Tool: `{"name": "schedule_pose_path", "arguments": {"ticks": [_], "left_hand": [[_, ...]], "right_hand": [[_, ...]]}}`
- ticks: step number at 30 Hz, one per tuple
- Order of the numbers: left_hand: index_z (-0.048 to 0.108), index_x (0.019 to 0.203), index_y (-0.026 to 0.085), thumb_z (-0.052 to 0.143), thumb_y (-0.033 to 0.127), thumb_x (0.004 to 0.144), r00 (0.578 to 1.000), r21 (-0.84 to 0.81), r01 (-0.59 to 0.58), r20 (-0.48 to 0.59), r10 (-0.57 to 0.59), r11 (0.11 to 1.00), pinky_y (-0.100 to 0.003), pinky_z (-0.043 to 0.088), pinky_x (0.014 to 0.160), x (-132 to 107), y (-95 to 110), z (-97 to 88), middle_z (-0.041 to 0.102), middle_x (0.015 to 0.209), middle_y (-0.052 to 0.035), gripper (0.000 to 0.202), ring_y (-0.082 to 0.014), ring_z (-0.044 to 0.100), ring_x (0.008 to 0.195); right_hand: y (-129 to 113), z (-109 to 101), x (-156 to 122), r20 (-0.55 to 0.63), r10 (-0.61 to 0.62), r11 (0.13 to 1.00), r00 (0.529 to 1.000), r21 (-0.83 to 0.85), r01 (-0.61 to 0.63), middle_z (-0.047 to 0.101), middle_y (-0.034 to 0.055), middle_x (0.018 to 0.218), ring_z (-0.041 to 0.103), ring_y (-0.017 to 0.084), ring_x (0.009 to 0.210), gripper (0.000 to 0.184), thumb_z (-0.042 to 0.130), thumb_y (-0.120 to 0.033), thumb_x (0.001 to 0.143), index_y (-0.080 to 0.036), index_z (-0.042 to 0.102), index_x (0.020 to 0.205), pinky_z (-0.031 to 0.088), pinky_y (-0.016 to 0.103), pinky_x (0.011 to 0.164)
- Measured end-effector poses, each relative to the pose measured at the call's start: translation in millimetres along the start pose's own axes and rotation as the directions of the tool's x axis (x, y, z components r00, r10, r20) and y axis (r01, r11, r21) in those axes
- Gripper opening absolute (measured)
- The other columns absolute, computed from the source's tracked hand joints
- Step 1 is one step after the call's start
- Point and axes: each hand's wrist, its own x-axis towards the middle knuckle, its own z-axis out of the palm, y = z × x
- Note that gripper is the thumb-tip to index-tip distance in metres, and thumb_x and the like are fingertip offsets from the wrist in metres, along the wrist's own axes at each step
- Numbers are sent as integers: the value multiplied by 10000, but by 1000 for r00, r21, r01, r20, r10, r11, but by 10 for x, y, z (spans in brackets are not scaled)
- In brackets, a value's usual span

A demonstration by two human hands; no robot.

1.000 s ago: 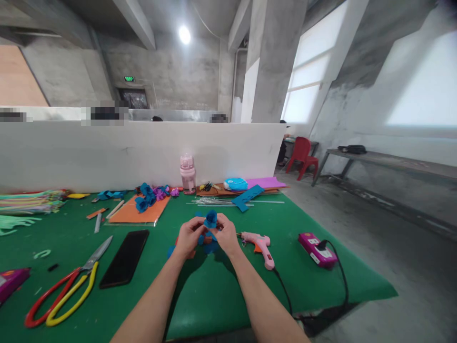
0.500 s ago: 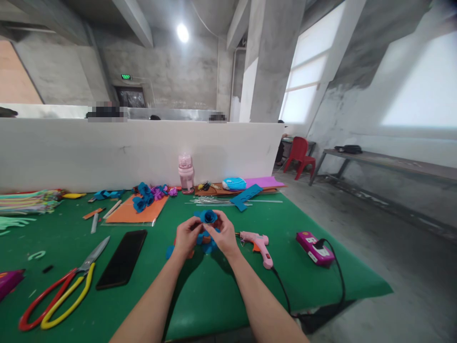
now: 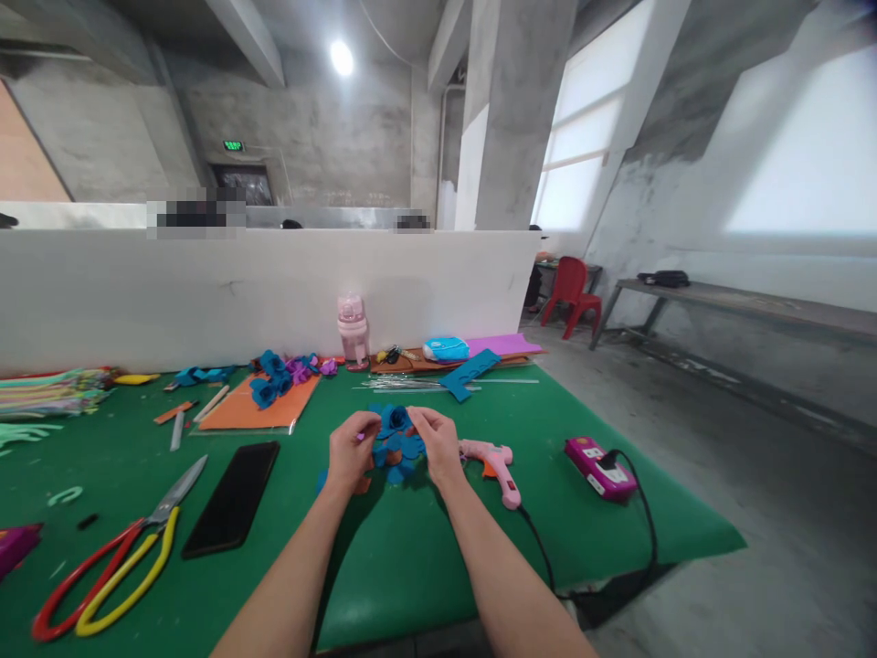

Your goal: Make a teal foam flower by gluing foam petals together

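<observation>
A rolled blue flower [image 3: 396, 419], apparently of craft foam or paper, is between my two hands over the table. My left hand [image 3: 352, 451] is closed in a pinch at the flower's left side, with a small purple spot showing by its fingers. My right hand [image 3: 437, 442] pinches the flower's right edge between thumb and forefinger. Loose blue petal pieces [image 3: 404, 448] lie just below, partly hidden by the hands, with bits of orange near the left wrist. Beside my right hand lies a pink hot glue gun [image 3: 498, 464], its nozzle partly covered.
Scissors [image 3: 161, 516] and a black phone [image 3: 233, 498] lie at left. Finished blue flowers [image 3: 270, 379] rest on an orange sheet [image 3: 239, 411]. A pink bottle [image 3: 353, 334] stands by the white partition [image 3: 274, 292]. At right, a purple power strip [image 3: 599, 469] trails a black cable.
My hands have moved slightly apart, and more of the flower and the petals below shows between them. The whole view has shifted a little.
</observation>
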Motion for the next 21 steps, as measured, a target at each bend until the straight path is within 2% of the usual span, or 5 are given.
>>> {"name": "schedule_pose_path", "arguments": {"ticks": [10,18,21], "left_hand": [[645,765,191,529,251,778,998,59,1,-67,3,998,-225,464,645,15,45,-22,661,743,-11,131,-129,593,693],[639,770,191,527,272,777,998,58,20,-58,-16,998,-234,468,648,10,38,-16,653,744,-15,139,-134,593,695],[635,799,192,518,266,780,1000,67,19,-17,-18,998,-235,465,651,4,45,-5,654,767,-19,140,-136,593,703]], "right_hand": [[29,2,14,-37,-32,993,999,-119,28,596,11,535,516,117,503,272,616,-398,672,-133,674,672,414,228,521],[59,0,24,-31,-3,991,1000,-133,-1,564,1,493,495,120,481,264,600,-393,675,-140,659,631,399,232,504],[84,-6,25,-30,-27,984,999,-175,21,580,9,513,506,132,488,256,588,-389,686,-149,665,647,399,241,501]]}}
